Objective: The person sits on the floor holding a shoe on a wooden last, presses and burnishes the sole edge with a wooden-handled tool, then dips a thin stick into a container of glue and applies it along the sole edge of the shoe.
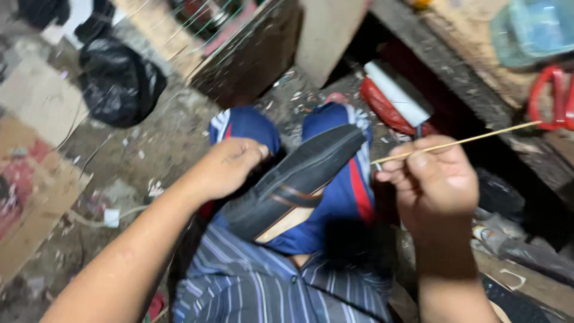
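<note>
The dark shoe [299, 179] lies across the person's lap on blue shorts [335, 197], toe pointing up and away, pale sole edge showing below. The left hand [230, 167] is clenched on the shoe's left side, steadying it. The right hand [433, 179], just right of the shoe, pinches a thin yellowish thread [460, 142] pulled taut up and rightward. This looks like hand-stitching the shoe, at the point of drawing a stitch tight; the pull calls for a firm, steady hold on the shoe.

Shoe [299, 179] on lap between hands: left hand [230, 164] beside it, right hand [433, 179] holding stick [460, 142].
</note>
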A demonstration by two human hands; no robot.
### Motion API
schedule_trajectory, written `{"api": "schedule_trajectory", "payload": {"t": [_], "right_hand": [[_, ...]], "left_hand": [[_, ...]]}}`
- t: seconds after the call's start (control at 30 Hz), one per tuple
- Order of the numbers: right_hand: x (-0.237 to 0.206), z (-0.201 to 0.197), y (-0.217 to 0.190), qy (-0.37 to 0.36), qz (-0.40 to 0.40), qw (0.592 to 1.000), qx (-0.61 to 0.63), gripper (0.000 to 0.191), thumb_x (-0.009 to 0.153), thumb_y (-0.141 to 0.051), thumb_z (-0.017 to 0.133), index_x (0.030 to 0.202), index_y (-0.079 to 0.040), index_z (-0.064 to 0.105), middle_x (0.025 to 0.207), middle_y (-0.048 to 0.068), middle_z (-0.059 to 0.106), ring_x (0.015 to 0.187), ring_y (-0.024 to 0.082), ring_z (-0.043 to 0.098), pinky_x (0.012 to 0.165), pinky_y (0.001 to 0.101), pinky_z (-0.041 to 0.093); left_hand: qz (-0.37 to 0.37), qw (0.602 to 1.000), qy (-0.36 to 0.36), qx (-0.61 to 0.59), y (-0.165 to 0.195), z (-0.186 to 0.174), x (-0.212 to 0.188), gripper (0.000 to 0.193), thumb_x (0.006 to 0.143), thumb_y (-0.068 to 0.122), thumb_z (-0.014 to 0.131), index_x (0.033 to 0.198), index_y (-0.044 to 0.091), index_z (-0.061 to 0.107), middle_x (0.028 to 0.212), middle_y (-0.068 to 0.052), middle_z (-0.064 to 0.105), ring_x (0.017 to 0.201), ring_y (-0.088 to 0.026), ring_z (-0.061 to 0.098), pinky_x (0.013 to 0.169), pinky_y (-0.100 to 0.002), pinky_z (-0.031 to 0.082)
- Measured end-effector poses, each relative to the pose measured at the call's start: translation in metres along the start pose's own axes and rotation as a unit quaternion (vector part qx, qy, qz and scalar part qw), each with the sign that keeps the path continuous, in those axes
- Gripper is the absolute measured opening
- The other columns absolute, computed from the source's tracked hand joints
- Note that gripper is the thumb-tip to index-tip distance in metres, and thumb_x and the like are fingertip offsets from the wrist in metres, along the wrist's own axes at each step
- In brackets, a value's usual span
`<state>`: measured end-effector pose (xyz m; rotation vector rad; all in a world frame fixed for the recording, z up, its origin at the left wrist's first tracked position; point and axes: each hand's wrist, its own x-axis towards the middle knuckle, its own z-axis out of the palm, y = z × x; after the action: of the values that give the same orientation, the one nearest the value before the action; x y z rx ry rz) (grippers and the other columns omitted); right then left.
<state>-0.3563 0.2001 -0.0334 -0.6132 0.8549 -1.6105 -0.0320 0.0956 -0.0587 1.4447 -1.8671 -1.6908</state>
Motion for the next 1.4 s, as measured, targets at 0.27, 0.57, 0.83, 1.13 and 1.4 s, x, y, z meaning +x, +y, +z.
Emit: {"api": "schedule_trajectory", "payload": {"t": [0.27,0.57,0.83,1.13,1.4], "right_hand": [[-0.045,0.052,0.062,-0.087,0.092,0.992,-0.018,0.017,0.100,0.004,0.062,0.116,0.002,0.057,0.107,0.022,0.071,0.096,0.027,0.071,0.095,0.0419,0.058],[-0.065,0.074,0.093,-0.055,0.105,0.978,-0.170,0.016,0.098,0.008,0.062,0.112,0.004,0.057,0.110,0.018,0.072,0.102,0.020,0.071,0.096,0.0354,0.058],[-0.063,0.082,0.097,-0.092,0.063,0.972,-0.208,0.018,0.099,0.004,0.064,0.115,0.002,0.056,0.111,0.017,0.073,0.103,0.019,0.071,0.096,0.0341,0.059],[-0.064,0.090,0.098,-0.105,0.060,0.954,-0.275,0.018,0.099,-0.001,0.067,0.115,0.001,0.059,0.111,0.013,0.073,0.096,0.012,0.068,0.087,0.0274,0.056],[-0.064,0.097,0.094,-0.128,0.027,0.932,-0.338,0.015,0.099,-0.004,0.069,0.112,0.000,0.063,0.110,0.010,0.073,0.092,0.011,0.068,0.084,0.0268,0.057]], "left_hand": [[0.149,0.984,0.052,0.082,-0.014,0.016,-0.085,0.041,0.104,0.025,0.051,0.127,-0.004,0.068,0.114,-0.016,0.069,0.106,-0.027,0.065,0.093,-0.033,0.048],[0.080,0.990,0.083,0.082,-0.004,0.016,-0.093,0.050,0.091,0.038,0.066,0.125,0.002,0.070,0.098,-0.012,0.068,0.089,-0.025,0.068,0.078,-0.034,0.052],[0.082,0.990,0.079,0.082,-0.015,0.011,-0.082,0.051,0.088,0.039,0.069,0.118,-0.002,0.072,0.102,-0.018,0.073,0.094,-0.029,0.072,0.082,-0.035,0.054],[0.092,0.992,0.060,0.065,-0.028,0.008,-0.077,0.048,0.089,0.036,0.067,0.117,-0.003,0.072,0.099,-0.019,0.073,0.092,-0.030,0.073,0.080,-0.036,0.055],[0.097,0.991,0.062,0.065,-0.028,0.009,-0.077,0.047,0.090,0.035,0.066,0.117,-0.003,0.073,0.100,-0.020,0.073,0.092,-0.031,0.073,0.081,-0.036,0.055]]}}
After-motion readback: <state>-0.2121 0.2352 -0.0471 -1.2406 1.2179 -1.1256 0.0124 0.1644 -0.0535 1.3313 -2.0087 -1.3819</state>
